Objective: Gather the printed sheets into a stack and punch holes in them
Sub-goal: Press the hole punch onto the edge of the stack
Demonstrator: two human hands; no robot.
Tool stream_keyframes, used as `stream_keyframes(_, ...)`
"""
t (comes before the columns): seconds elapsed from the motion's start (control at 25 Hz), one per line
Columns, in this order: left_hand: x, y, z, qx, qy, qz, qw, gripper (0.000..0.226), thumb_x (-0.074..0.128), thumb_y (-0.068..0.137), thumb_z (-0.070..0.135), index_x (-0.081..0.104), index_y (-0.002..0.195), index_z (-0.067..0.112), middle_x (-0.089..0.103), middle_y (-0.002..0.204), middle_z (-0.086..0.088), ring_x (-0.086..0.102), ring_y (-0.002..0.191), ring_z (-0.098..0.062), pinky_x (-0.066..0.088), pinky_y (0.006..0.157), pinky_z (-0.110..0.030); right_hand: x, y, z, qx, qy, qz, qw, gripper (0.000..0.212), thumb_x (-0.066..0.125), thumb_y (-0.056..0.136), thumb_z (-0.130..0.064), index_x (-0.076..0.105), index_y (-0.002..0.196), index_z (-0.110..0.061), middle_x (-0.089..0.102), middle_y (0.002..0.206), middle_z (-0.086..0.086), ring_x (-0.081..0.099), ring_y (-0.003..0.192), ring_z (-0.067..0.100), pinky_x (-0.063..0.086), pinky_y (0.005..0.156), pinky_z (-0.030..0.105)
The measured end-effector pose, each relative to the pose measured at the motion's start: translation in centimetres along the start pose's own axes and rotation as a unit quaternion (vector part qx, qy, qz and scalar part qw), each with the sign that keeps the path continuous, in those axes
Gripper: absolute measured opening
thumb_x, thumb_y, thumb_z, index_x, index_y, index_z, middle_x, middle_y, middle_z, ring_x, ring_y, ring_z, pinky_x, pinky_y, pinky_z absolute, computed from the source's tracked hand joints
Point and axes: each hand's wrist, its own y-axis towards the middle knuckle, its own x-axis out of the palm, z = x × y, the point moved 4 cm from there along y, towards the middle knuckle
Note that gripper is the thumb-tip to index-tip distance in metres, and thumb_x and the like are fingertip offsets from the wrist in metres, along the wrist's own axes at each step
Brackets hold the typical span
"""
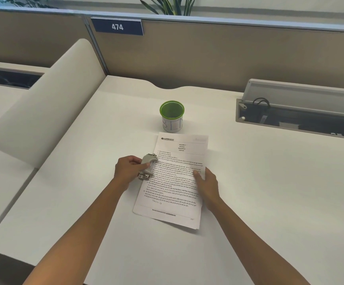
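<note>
Gripping hole punch (pixel 148 167) on sheets (pixel 175 182)

Both our bare arms reached forward, one hand gripping, the other laid flat.

Our left hand (pixel 128 169) sat curled, its fingers wrapped round the hole punch (pixel 148 166) with the thumb laid along its near side, the wrist bent slightly inward. Our right hand (pixel 205 183) rested palm down on the right edge of the stack of sheets (pixel 173 194), thumb stretched out over the paper, fingers at the edge. Both forearms ran up from the lower corners and converged.
</note>
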Motion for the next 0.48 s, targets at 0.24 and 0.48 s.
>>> stream_keyframes(0.24,0.18,0.01,-0.07,0.004,-0.004,-0.002,1.0,0.027,0.091,0.069,0.012,0.068,0.082,0.012,0.074,0.094,-0.015,0.07,0.088,-0.029,0.058,0.089,-0.05,-0.12,-0.07,-0.06,-0.002,-0.012,-0.009,1.0,0.029,0.053,0.103,-0.025,0.066,0.126,-0.015,0.073,0.121,0.002,0.067,0.113,0.024,0.052,0.102,0.043)
stream_keyframes(0.48,0.81,0.1,0.29,0.014,0.011,0.0,1.0,0.024,0.087,0.073,0.021,0.068,0.085,0.015,0.071,0.09,-0.005,0.067,0.079,-0.021,0.052,0.058,-0.026,-0.27,0.06,0.01,0.009,0.006,-0.019,1.0,0.029,0.056,0.102,-0.027,0.067,0.125,-0.014,0.073,0.121,0.003,0.068,0.113,0.025,0.051,0.104,0.047)
